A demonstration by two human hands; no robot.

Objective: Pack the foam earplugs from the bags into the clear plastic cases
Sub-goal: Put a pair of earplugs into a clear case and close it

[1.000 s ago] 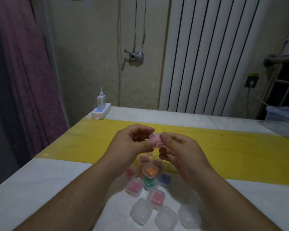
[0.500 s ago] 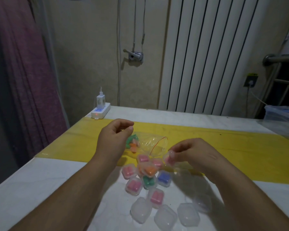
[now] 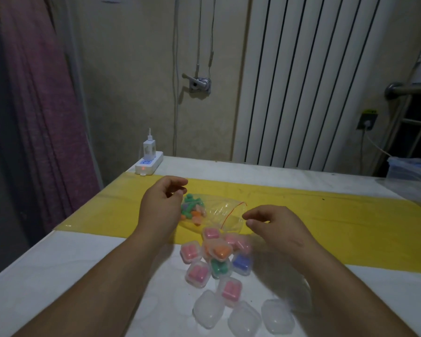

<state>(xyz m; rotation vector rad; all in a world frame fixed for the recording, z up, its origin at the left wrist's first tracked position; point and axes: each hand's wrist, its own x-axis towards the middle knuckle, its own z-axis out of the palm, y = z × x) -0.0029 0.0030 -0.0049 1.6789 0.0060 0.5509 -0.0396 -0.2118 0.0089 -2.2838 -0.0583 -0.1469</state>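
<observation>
- Head view, far left first: a white power strip (image 3: pixel 148 164) with a charger (image 3: pixel 149 149) plugged into it sits at the bench (image 3: pixel 58 276) corner, at about 11 o'clock.
- Your left hand (image 3: pixel 162 207) hovers with its fingers loosely curled, gripping nothing, just over the 9 o'clock end of the clear bag (image 3: pixel 219 215).
- Loose foam earplugs (image 3: pixel 192 210) in green, orange and pink lie bunched inside that end of the bag, which rests on the yellow strip (image 3: pixel 350 227).
- At 6 o'clock from the bag, the filled cases (image 3: pixel 218 251) cluster together, touching; pink, orange, green and blue show through.
- Three empty clear cases (image 3: pixel 244 319) lie in a row at 6 o'clock from that cluster.
- Your right hand (image 3: pixel 280 229) hangs relaxed, thumb and forefinger slightly apart, holding nothing, at 3 o'clock of the bag's red-lined mouth. Whether a fingertip touches the plastic cannot be told.
</observation>
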